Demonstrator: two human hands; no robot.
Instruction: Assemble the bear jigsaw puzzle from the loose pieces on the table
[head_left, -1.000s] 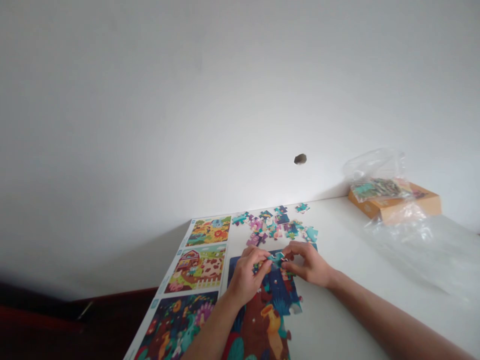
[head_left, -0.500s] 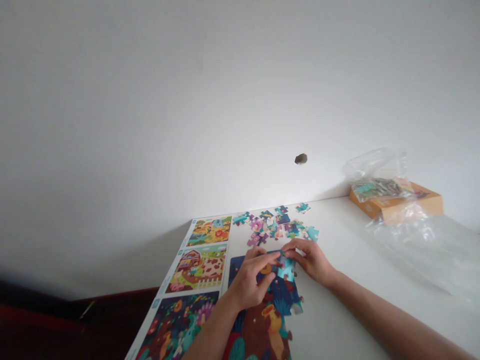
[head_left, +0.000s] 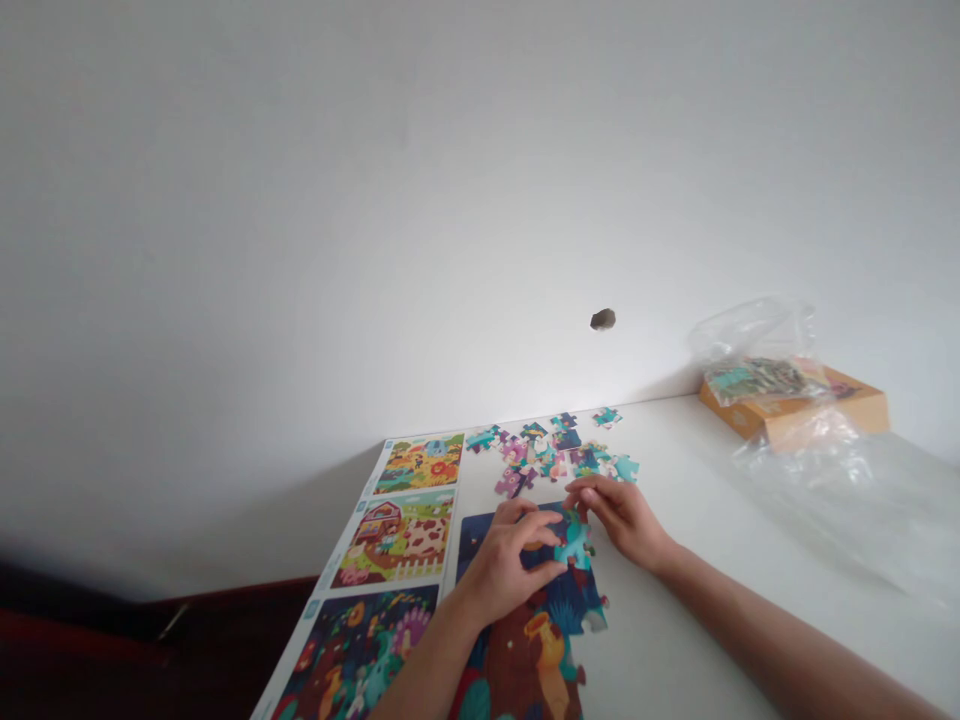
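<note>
A partly joined jigsaw puzzle (head_left: 525, 650) lies on the white table, dark blue and brown with an orange jar, its right edge ragged with tabs. My left hand (head_left: 514, 560) rests over its upper part, fingers spread and slightly bent, with nothing gripped. At the puzzle's upper right corner, a teal puzzle piece (head_left: 574, 545) sits joined along the edge. Just beside that corner is my right hand (head_left: 622, 518), its fingers loosely bent and thumb a little apart; no piece shows in it.
Several loose puzzle pieces (head_left: 551, 455) are scattered beyond the puzzle near the wall. A picture sheet (head_left: 452, 510) with farm and animal scenes lies along the left. At the back right, an orange box (head_left: 832, 418) carries a clear plastic bag (head_left: 757, 330). The wall has a hole (head_left: 603, 319).
The fingers of my right hand have loosened and lifted slightly off the puzzle's top right corner. My left hand's fingers have drawn back a little, uncovering the teal area.
</note>
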